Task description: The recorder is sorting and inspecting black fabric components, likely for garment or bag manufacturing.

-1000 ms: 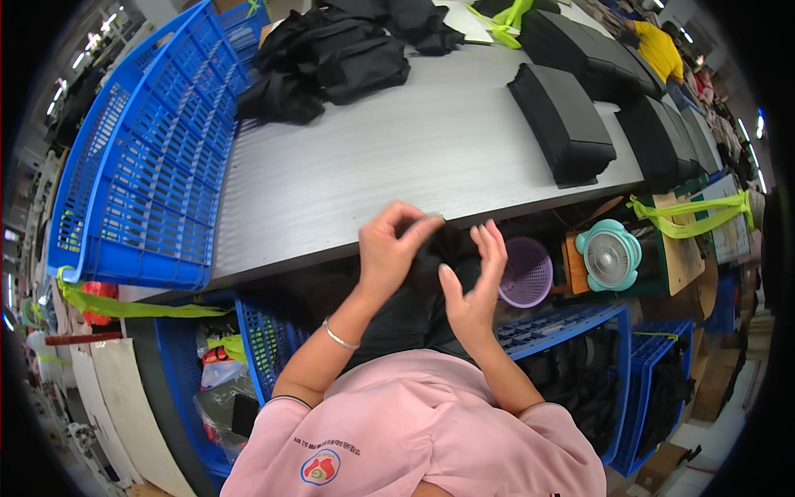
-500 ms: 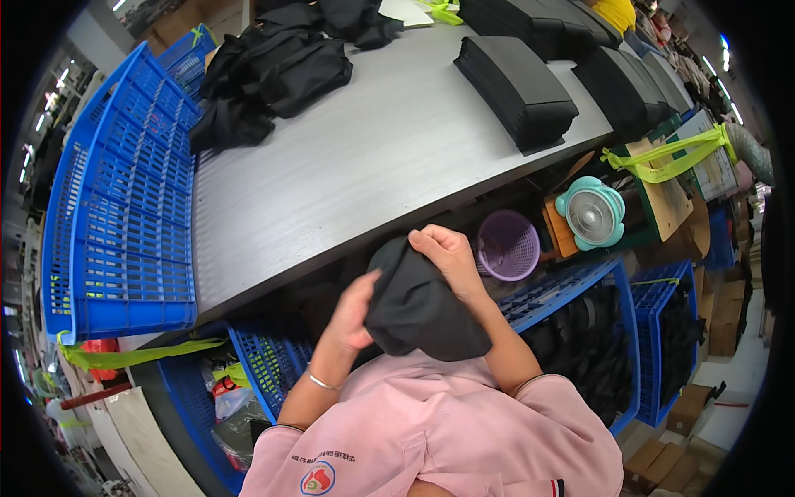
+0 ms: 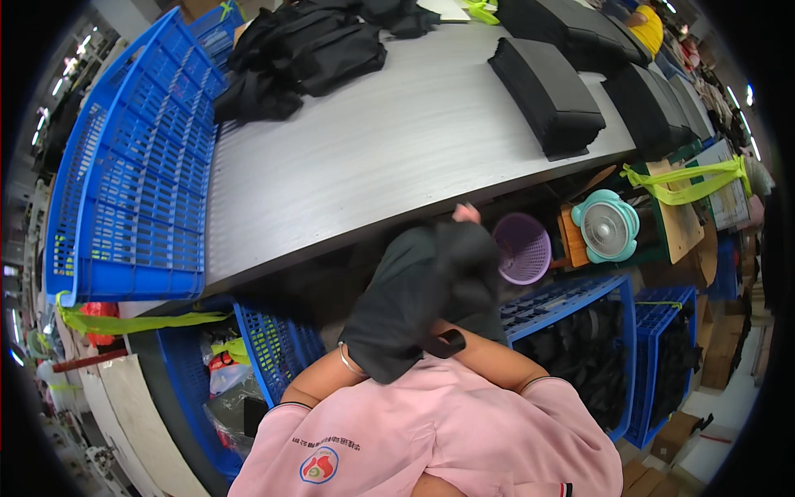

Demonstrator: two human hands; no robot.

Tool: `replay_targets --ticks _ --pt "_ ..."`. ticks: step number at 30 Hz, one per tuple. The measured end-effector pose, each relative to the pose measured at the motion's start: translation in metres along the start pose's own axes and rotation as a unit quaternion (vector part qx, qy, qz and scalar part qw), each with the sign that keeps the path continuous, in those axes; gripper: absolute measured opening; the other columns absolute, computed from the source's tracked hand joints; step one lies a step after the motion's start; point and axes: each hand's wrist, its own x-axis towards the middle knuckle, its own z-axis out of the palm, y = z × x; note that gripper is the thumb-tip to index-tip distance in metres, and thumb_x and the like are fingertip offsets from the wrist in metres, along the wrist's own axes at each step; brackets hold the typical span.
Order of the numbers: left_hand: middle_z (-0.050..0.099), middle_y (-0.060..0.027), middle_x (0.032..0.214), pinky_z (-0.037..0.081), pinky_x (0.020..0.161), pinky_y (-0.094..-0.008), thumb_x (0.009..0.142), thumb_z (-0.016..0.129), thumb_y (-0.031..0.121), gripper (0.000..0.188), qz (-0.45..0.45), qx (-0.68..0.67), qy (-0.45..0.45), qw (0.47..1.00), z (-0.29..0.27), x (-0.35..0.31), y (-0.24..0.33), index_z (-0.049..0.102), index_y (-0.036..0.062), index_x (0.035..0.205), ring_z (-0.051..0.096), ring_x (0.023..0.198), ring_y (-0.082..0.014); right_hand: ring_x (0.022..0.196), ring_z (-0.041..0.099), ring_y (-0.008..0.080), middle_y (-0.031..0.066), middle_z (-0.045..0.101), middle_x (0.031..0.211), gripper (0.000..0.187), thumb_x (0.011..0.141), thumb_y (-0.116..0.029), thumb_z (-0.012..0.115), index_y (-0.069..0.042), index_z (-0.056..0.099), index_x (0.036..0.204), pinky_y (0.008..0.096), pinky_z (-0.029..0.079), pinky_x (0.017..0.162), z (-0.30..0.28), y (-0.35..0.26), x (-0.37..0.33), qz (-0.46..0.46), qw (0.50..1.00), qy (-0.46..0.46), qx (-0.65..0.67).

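A limp piece of black cloth (image 3: 397,290) drapes over both my arms in front of the table's near edge, blurred by motion. It covers most of my left hand and right hand. My left forearm (image 3: 319,381), with a silver bangle at the wrist, runs under its lower left side. From the right, my right forearm (image 3: 484,354) passes beneath the cloth, where a dark loop (image 3: 451,341) hangs. Smeared fingertips (image 3: 466,214) show past the cloth's upper edge; which hand they belong to I cannot tell.
On the grey table (image 3: 315,190) lie a heap of black cloth (image 3: 306,58) and stacks of folded black pieces (image 3: 551,91). A blue crate (image 3: 137,182) stands left. Right of the cloth are a purple basket (image 3: 523,248), a teal fan (image 3: 607,225) and blue crates (image 3: 571,302) of black material.
The black cloth has gone from a compact bundle with its edge pinched in my right hand to a wider drape over both arms. The hands are now mostly covered. The view has shifted slightly.
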Motion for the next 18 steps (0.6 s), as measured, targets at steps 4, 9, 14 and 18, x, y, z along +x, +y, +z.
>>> replay_targets --ticks 4,9,14,18 --pt "0.052 -0.0088 0.142 0.046 0.107 -0.0379 0.101 0.056 0.021 0.044 0.057 0.017 0.027 0.998 -0.006 -0.008 0.014 0.048 0.0050 0.141 0.055 0.126 -0.0215 0.093 0.063 0.0161 0.0076 0.068 0.105 0.038 0.105 -0.031 0.046 0.002 0.064 0.111 0.0306 0.049 0.086 0.067 0.019 -0.116 -0.369 0.768 0.490 -0.184" --pt "0.051 -0.0083 0.144 0.045 0.108 -0.0379 0.101 0.056 0.021 0.045 0.068 0.040 0.032 0.996 -0.009 -0.006 0.016 0.047 0.0053 0.142 0.054 0.128 -0.0216 0.085 0.060 0.0130 0.0067 0.065 0.092 0.022 0.100 -0.020 0.056 0.000 0.066 0.097 0.0280 0.046 0.078 0.132 -0.001 -0.140 -0.622 0.488 0.532 -0.302" --pt "0.050 -0.0077 0.145 0.044 0.110 -0.0378 0.101 0.056 0.021 0.046 0.079 0.060 0.023 0.995 -0.016 -0.020 0.016 0.046 0.0057 0.143 0.053 0.129 -0.0216 0.090 0.059 0.0133 0.0037 0.065 0.099 0.020 0.093 -0.015 0.067 0.004 0.067 0.089 0.0281 0.045 0.083 0.140 -0.006 -0.136 -0.524 0.602 0.469 -0.379" --pt "0.049 -0.0073 0.146 0.043 0.110 -0.0378 0.101 0.056 0.021 0.047 0.107 0.077 0.034 0.991 -0.033 -0.038 0.050 0.045 0.0059 0.144 0.052 0.130 -0.0216 0.099 0.061 0.0133 0.0011 0.067 0.104 0.012 0.094 -0.011 0.064 0.000 0.070 0.092 0.0267 0.041 0.096 0.155 0.002 -0.141 -0.592 0.742 0.261 -0.175"
